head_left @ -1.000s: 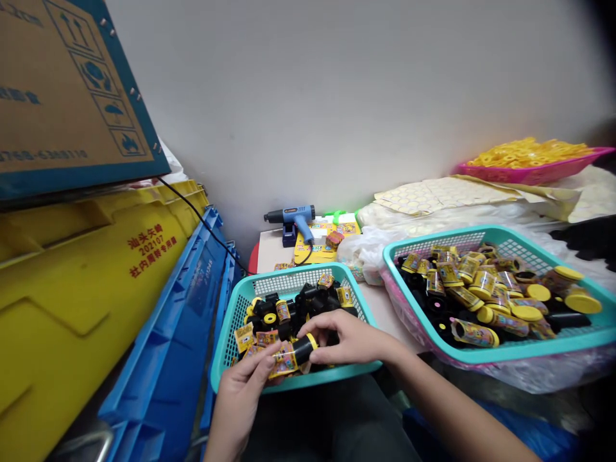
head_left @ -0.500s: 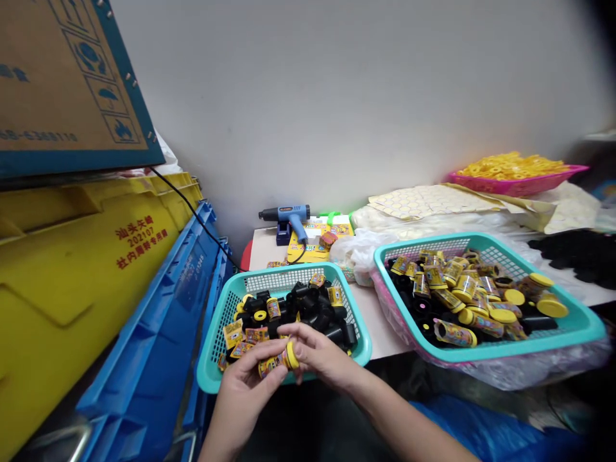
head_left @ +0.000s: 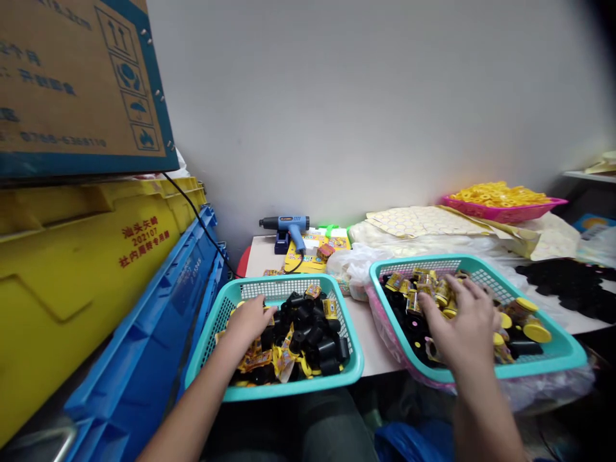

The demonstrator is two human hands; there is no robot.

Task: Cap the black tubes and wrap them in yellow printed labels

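Observation:
My left hand reaches into the left turquoise basket, over its left part. Its thumb and one finger show, bent downward; the other fingertips are hidden, so I cannot tell whether it grips anything. Around it lie black plastic cylinders, yellow caps and printed yellow labels. Over the right turquoise basket, my right hand is open, thumb and fingers apart. Beneath and beside it are several small labelled tubes with yellow caps, and I see no tube held in it.
A blue heat gun rests on its stand behind the left basket. Yellow and blue crates and a cardboard box rise at the left. A pink tray of yellow parts stands at the back right, near black pieces.
My hands held a yellow-capped labelled tube together over the left basket; they have parted. The right moved to the right basket and let the tube go; the left moved into the left basket.

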